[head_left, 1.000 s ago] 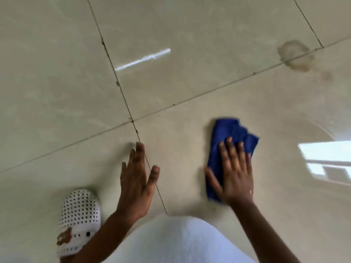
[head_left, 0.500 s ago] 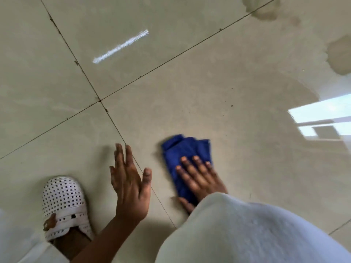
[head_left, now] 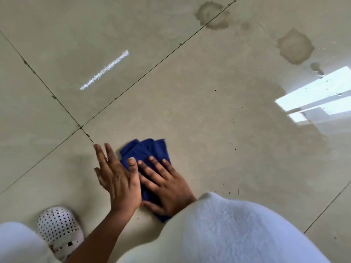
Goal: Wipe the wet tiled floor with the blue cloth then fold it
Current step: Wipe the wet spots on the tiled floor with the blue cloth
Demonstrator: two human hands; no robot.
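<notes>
Both hands now sit together: the right hand point(head_left: 167, 184), flat and open, presses the blue cloth point(head_left: 147, 151) on the tiled floor point(head_left: 199, 114) after dragging it inward beside the open left hand point(head_left: 117, 179). Wet patches point(head_left: 295, 46) remain, so wiping likely continues.

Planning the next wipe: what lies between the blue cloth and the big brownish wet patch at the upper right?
Bare tile with tiny dark specks between blue cloth and wet patch, per head view.

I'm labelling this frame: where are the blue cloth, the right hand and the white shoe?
blue cloth point(head_left: 146, 149), head view, bare far part.
right hand point(head_left: 167, 186), head view, back of hand.
white shoe point(head_left: 58, 226), head view, perforated top.
</notes>
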